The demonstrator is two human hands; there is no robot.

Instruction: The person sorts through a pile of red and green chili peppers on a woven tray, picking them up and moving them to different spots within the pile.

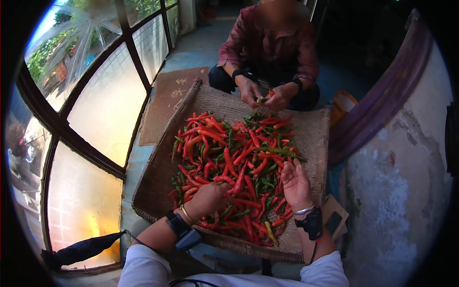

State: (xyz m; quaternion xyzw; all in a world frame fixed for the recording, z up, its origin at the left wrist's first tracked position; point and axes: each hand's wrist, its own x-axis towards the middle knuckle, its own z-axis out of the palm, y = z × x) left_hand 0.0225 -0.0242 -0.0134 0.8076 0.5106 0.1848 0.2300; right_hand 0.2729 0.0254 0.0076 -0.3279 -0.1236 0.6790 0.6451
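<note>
A broad woven basket tray (pixel 313 138) holds a heap of chili peppers (pixel 229 160), mostly red with some green ones among them. My left hand (pixel 208 198) reaches over the left part of the heap, its back toward me and its fingers curled. Right by its fingertips lies a wrinkled red chili pepper (pixel 238 184); what the fingers grip is hidden. Over the right side of the heap, my right hand (pixel 296 185) is turned palm up with its fingers stretched out and nothing in it. A long green chili pepper (pixel 277 150) lies just beyond those fingers.
Across the tray sits a person whose hands (pixel 265 95) hold a chili pepper. Framed window panes (pixel 105 105) run along the left, with a brown board (pixel 165 98) on the floor. To the right are a purple curtain (pixel 377 112), a worn wall (pixel 397 191) and an orange container (pixel 342 106).
</note>
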